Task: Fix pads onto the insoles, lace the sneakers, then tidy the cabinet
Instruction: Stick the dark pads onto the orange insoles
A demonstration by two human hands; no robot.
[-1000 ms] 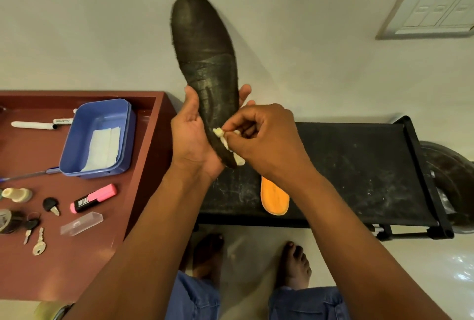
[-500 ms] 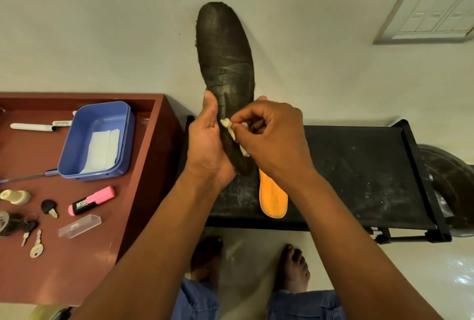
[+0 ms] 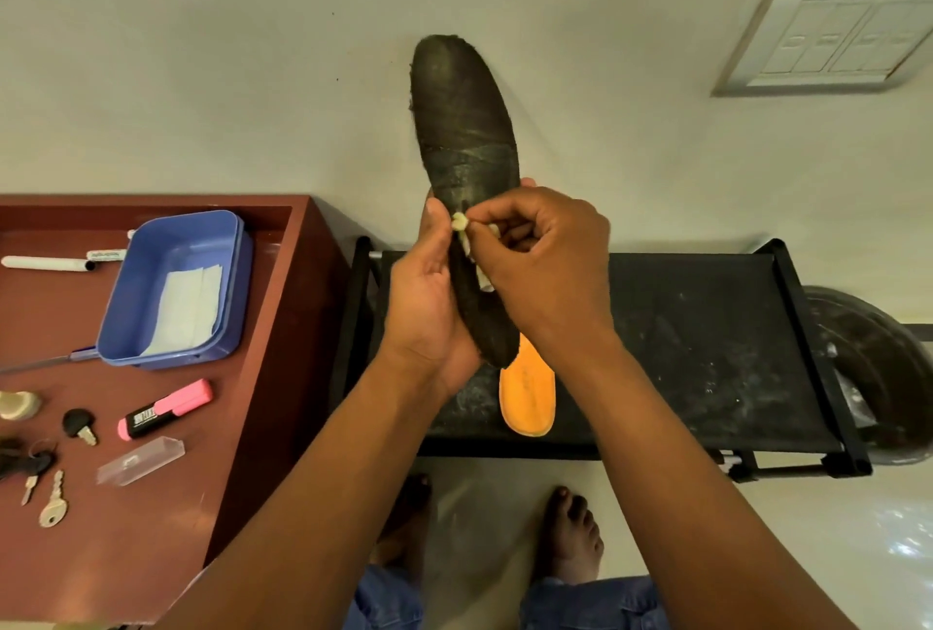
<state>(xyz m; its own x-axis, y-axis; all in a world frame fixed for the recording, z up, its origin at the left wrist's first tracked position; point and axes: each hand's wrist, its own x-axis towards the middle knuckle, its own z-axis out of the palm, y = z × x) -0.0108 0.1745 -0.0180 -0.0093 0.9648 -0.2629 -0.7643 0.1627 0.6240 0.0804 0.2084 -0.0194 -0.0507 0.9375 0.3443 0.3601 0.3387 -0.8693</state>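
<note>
Black insole [image 3: 467,145] gripped by both hands — left [image 3: 429,296], right [image 3: 545,266] pinching pale pad [image 3: 460,223] — hides orange insole [image 3: 527,392].

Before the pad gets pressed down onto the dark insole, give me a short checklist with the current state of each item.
1. Left hand grips the dark insole at its lower half: ok.
2. Right hand pinches the pale pad: ok.
3. Pad lies against the insole face: ok.
4. Backing peeled off the pad: cannot tell.
5. Pad lies flat, unwrinkled: not ok, its top end is bunched.
6. Orange insole waits on the black rack: ok.
</note>
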